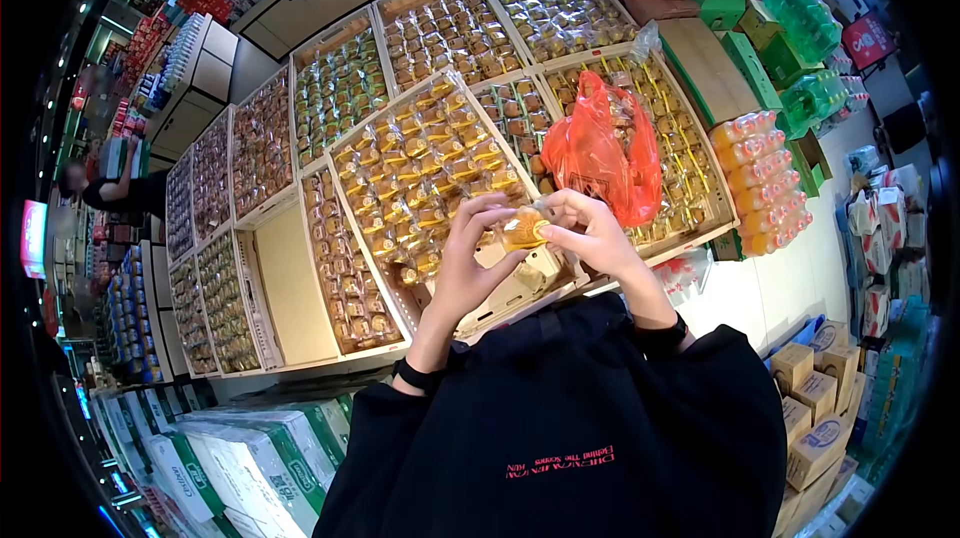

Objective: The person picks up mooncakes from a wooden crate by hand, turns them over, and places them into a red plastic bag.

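Note:
A small round cake in a clear and yellow wrapper (524, 229) is held between my two hands. My right hand (592, 235) pinches its right side, thumb on the front. My left hand (472, 263) has its fingers curled at the cake's left side, the thumb reaching under it. Below them, the near end of a crate (478, 313) shows bare board and a small beige item (530, 276) I cannot make out. Rows of similar yellow-wrapped cakes (420, 163) fill the rest of that crate. To the right, a red plastic bag (580, 153) lies over other wrapped cakes.
More crates of wrapped cakes surround this one; a bare-bottomed crate (290, 278) is at left. Orange drink bottles (765, 183) stand right, cardboard boxes (815, 393) lower right, and white-green cartons (255, 463) lower left. A person (120, 188) is at far left.

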{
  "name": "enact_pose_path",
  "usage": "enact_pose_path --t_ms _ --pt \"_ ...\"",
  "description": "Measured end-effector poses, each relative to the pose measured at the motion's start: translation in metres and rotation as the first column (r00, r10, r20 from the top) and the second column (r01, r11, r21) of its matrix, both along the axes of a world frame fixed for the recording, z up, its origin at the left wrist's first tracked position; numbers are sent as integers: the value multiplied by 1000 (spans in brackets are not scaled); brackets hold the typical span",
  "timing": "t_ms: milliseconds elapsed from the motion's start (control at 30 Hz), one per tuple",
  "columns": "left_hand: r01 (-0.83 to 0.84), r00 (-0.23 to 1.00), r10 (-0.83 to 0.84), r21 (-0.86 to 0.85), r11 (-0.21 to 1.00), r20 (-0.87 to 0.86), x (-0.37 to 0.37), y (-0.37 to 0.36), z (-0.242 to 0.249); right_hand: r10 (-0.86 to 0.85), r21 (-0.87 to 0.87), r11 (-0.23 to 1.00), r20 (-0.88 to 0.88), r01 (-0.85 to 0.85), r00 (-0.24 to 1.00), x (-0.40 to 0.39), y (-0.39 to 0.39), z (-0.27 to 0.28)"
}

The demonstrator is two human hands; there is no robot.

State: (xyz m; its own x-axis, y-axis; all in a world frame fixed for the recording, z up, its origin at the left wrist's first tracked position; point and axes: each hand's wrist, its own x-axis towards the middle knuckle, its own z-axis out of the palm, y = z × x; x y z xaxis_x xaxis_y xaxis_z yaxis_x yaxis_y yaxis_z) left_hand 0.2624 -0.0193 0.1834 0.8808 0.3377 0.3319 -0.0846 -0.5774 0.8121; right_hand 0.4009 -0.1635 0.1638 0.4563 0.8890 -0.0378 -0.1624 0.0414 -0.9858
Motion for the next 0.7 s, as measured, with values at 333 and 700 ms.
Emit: enact_pose_path --t_ms 333,700 --pt "-89 991 104 167 982 -81 -1 -11 -23 -9 -118 993 -33 5 999 -7 -1 -18" --pt "-113 898 195 222 969 -395 0 25 -168 -11 -265 963 148 50 989 -3 -80 -65"
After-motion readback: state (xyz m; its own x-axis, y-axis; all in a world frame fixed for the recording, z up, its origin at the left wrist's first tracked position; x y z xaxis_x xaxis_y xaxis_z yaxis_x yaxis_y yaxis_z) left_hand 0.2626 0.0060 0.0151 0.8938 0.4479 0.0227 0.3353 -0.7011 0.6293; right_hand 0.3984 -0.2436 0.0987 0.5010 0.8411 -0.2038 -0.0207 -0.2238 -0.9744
